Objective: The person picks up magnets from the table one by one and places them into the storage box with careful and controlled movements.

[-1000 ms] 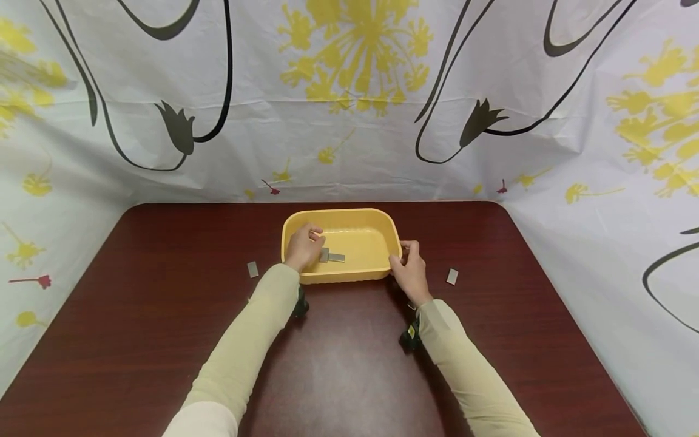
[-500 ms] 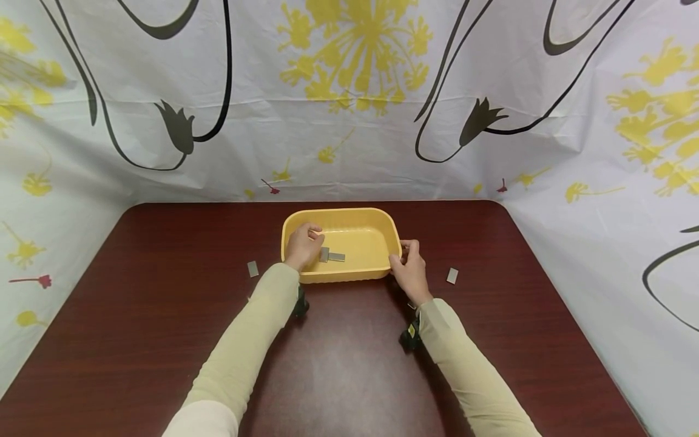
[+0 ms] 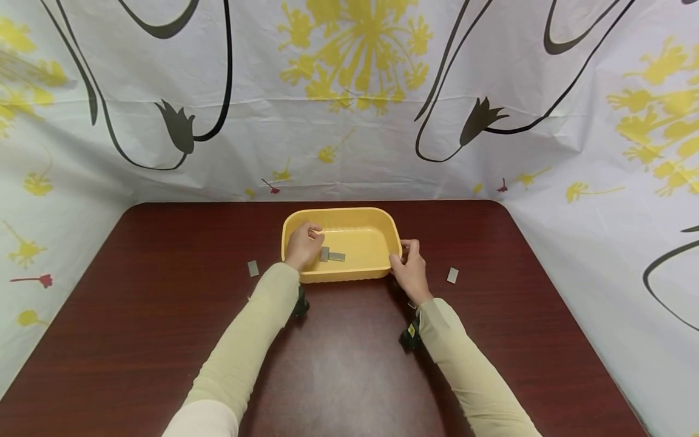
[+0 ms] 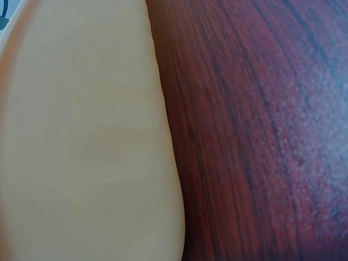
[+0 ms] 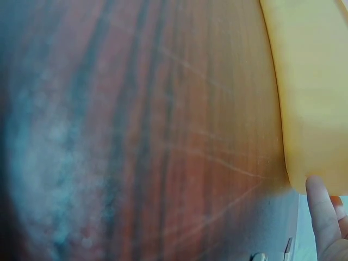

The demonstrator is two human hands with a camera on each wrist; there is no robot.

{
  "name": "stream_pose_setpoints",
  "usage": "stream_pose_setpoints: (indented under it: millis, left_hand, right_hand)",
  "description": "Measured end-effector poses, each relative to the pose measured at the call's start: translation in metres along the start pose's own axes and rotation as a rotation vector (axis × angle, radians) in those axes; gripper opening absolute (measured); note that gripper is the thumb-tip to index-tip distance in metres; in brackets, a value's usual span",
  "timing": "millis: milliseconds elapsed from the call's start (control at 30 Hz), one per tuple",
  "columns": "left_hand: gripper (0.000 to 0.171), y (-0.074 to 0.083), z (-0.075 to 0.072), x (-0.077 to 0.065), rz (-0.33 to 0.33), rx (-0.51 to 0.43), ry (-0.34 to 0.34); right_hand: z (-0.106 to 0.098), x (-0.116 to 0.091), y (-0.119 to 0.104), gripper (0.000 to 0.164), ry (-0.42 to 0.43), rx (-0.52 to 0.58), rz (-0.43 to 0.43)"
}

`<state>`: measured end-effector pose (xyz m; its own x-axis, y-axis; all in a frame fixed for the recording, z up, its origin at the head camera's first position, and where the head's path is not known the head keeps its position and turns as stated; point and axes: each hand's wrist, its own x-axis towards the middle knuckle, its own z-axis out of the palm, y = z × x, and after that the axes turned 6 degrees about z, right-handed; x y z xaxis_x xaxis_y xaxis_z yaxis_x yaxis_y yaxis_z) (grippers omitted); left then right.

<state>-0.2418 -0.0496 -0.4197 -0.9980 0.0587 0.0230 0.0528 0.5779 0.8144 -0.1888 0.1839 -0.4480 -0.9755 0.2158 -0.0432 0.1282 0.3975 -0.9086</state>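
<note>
A yellow plastic basket (image 3: 360,240) stands near the far edge of the table. My left hand (image 3: 304,246) reaches over its left part, fingers loosely bent with a gap showing between thumb and forefinger; the palm side is hidden. Two small grey rectangular pieces (image 3: 337,257) lie on the basket floor just right of that hand. At the near right corner my right hand (image 3: 411,271) grips the basket, thumb at the rim and fingers along the outer wall. In the right wrist view, the thumb (image 5: 321,209) presses the yellow wall. The left wrist view shows only the basket's side (image 4: 92,136) and tabletop.
On the dark red wooden table (image 3: 164,340), one grey piece (image 3: 253,268) lies left of the basket and another (image 3: 452,275) right of it. A further piece (image 3: 412,304) peeks out beside my right wrist. A patterned white cloth (image 3: 349,164) hangs behind the table.
</note>
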Motion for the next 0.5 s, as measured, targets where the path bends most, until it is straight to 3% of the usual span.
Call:
stream_pose_setpoints:
  millis: [500]
  left_hand:
    - [0.027,-0.0012,0.0005,0.0015,0.010,0.000,0.010]
  right_hand:
    - [0.0006,0.0011,0.0016,0.035,0.000,0.008,-0.011]
